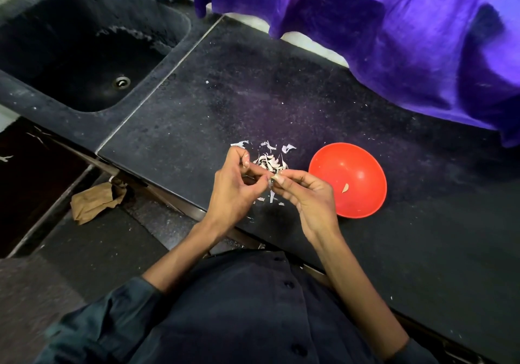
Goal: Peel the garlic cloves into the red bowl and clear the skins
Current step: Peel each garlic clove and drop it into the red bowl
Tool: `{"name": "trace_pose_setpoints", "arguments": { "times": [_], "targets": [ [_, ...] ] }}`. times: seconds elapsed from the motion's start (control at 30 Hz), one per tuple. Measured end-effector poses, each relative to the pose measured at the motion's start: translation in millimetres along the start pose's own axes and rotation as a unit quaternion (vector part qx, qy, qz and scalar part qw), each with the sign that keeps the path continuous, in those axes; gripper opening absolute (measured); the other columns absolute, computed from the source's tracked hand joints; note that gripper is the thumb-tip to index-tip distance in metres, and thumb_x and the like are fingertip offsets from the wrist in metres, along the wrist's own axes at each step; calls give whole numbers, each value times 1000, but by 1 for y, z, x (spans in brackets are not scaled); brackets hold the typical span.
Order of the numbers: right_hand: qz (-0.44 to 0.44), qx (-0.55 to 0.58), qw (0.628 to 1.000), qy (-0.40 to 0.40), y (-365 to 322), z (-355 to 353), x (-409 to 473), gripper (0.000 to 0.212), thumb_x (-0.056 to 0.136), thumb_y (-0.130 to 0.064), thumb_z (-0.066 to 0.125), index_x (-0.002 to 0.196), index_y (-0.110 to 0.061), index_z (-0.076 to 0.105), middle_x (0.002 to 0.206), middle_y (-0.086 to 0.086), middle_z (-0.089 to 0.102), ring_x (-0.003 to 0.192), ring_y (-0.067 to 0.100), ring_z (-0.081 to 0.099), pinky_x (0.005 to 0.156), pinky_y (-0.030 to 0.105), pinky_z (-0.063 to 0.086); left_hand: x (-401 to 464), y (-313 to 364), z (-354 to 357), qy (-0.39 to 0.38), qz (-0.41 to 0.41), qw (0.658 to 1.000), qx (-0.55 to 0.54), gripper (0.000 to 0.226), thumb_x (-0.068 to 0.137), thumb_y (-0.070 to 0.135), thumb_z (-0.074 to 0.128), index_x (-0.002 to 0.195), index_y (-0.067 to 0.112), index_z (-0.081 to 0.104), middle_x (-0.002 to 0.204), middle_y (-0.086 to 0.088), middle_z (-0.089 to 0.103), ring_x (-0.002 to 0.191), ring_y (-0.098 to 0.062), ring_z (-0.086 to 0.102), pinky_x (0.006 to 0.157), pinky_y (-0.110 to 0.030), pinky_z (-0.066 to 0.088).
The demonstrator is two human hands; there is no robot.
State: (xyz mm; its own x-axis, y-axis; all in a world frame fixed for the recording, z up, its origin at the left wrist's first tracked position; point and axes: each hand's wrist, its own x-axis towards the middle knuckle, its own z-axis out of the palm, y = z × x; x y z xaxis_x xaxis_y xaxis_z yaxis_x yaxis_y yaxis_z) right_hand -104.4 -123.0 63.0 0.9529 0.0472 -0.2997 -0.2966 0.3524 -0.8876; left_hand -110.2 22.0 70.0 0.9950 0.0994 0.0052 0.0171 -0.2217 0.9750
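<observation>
While the left hand (233,186) and right hand (306,195) pinch one garlic clove (272,181) between them, skins (270,162) litter the dark surface (253,105). One peeled clove (345,188) lies in the red bowl (363,164).

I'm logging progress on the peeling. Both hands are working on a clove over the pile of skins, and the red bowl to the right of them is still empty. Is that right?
Not quite. The red bowl is not empty: the head view shows one small pale piece, seemingly a peeled clove, lying in it. The rest holds: the left hand and right hand pinch a clove over the pile of skins.
</observation>
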Motion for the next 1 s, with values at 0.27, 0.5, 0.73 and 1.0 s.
{"name": "trace_pose_setpoints", "arguments": {
  "times": [0.27,0.5,0.73,1.0],
  "targets": [
    [16,44,999,-11,1,-3,3,21,77,7,66,94,-4,64,88,13,72,84,23,71,80,31,58,4,-8,0,-5,-37,990,-139,44,75,18,71,89,17,29,83,-11,75,71,-38,70,75,-53,57],
    [19,24,999,-14,2,-5,4,26,81,13,62,100,-5,62,86,7,72,82,17,69,77,30,58,11,-20,-5,49,-48,986,-150,40,85,0,69,88,17,32,87,-15,74,72,-36,68,72,-44,57],
    [-1,-2,1000,18,4,-10,7,22,83,12,61,99,-2,66,88,4,71,84,15,68,84,37,58,11,-31,-7,22,-66,996,-61,28,79,-7,72,86,16,58,85,-7,73,83,-19,71,74,-32,59],
    [-11,-3,999,37,4,-12,6,17,85,7,62,101,2,68,95,6,73,84,16,70,80,32,58,11,-31,-5,17,-14,995,97,12,75,18,80,85,11,77,75,1,73,66,-17,68,64,-21,57]
  ]
}}
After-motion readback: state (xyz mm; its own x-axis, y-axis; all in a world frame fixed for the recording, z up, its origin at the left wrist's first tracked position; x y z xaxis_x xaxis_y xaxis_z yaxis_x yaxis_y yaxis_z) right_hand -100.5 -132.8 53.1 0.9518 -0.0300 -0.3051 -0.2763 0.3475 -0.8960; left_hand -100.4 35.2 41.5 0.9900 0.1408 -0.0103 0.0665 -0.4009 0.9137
